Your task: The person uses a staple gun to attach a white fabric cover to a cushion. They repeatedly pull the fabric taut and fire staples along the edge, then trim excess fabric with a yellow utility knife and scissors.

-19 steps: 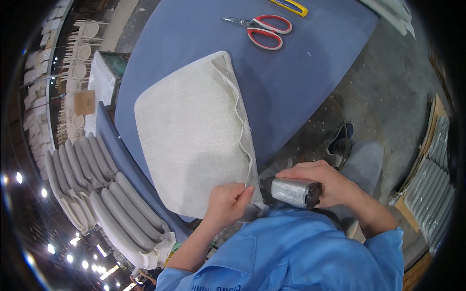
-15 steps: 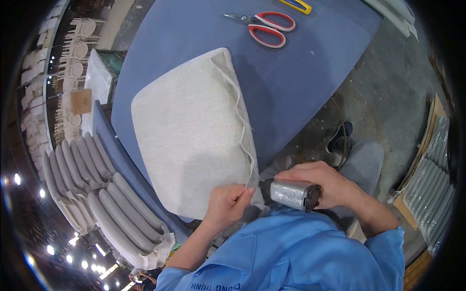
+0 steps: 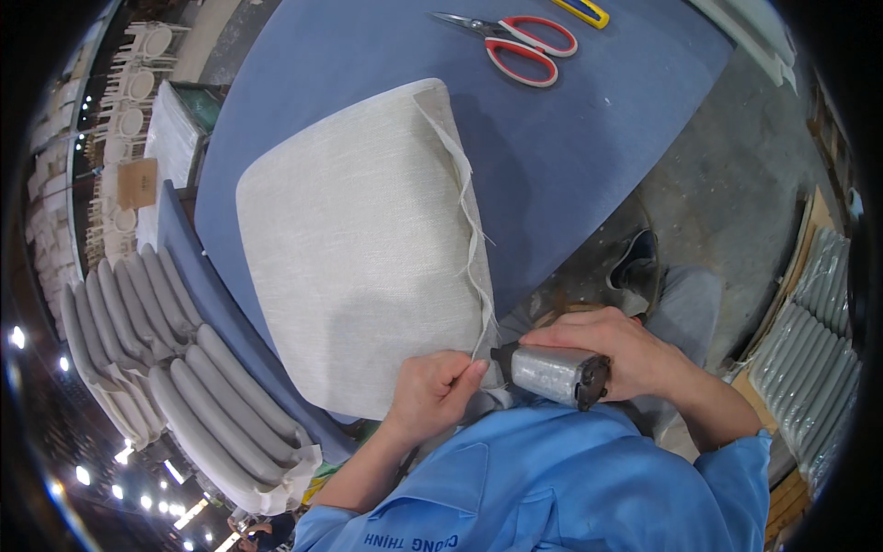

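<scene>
A pale, fabric-covered seat cushion (image 3: 354, 248) lies on the blue-covered table, one corner pointing toward me. Along its right side runs a loose, wavy fabric edge (image 3: 474, 241) with frayed threads. My left hand (image 3: 430, 394) is closed at the cushion's near right corner, pinching that edge between thumb and fingers. In my right hand (image 3: 635, 351) is a silver staple gun (image 3: 550, 375) with a black end cap. Its dark nose reaches the cushion's corner beside my left thumb; whether it touches is unclear. The fingers under the tool are hidden.
Red-handled scissors (image 3: 524, 51) and a yellow cutter (image 3: 584, 11) lie on the blue table (image 3: 589, 138). Stacked grey cushions (image 3: 235, 414) stand at the left. Plastic-wrapped cushions (image 3: 809, 354) are at the right. An air hose (image 3: 655, 239) hangs near my leg.
The view has shifted a little, so the cushion and the stacks appear slightly farther left and the scissors farther right. Both hands keep their grips, and the staple gun stays by the corner.
</scene>
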{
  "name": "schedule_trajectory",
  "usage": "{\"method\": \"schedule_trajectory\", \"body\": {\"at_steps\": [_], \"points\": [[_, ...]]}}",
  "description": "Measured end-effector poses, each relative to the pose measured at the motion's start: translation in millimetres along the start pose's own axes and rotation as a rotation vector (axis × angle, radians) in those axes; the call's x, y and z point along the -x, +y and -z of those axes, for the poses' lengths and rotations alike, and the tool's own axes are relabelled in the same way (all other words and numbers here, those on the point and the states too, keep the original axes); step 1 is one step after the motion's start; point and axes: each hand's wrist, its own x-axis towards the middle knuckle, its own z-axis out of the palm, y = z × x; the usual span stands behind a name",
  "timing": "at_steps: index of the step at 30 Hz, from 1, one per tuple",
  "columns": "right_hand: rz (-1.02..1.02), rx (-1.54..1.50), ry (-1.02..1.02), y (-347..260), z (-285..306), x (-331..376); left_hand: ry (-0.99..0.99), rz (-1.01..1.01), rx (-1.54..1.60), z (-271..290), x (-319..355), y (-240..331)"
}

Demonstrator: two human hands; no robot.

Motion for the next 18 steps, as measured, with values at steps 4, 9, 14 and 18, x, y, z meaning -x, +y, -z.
{"method": "schedule_trajectory", "body": {"at_steps": [4, 9, 14, 18], "points": [[-0.039, 0.036, -0.008, -6.6, -0.8, -1.5, -0.005, -0.024, 0.007, -0.6, -1.2, 0.1], [-0.132, 0.106, -0.024, -18.0, -4.9, -7.9, 0.021, -0.048, -0.017, -4.4, -1.6, -0.1], [-0.170, 0.193, -0.052, -26.4, -5.0, -11.7, 0.044, -0.054, -0.026, -8.8, -3.7, -0.1], [-0.022, 0.071, 0.082, -13.2, -3.2, 3.3, -0.035, 0.031, -0.054, 3.6, -4.1, 9.3]]}}
